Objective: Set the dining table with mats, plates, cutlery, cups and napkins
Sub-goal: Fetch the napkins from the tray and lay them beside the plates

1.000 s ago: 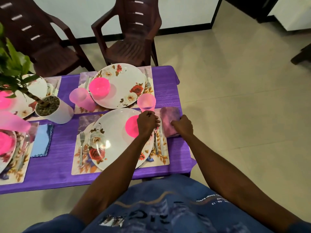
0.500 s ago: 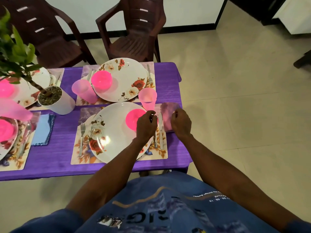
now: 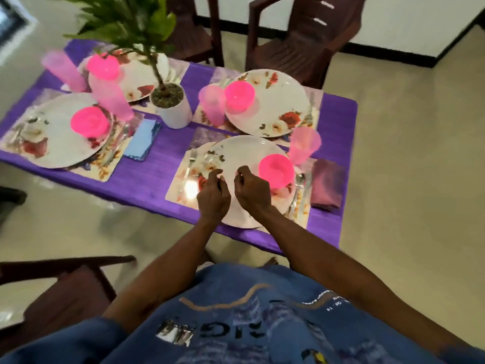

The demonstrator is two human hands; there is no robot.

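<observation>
having left the napkin (image 3: 326, 184), both hands, left hand (image 3: 214, 197) and right hand (image 3: 253, 191), hover loosely curled, empty, over the plate (image 3: 244, 156).

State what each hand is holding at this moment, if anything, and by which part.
Nothing, as far as shows. The left hand and right hand hover with loosely curled fingers over the round white floral plate, gripping no object.

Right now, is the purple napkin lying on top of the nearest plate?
No, the purple napkin lies on the tablecloth to the right of the nearest plate, beyond the spoon.
</observation>
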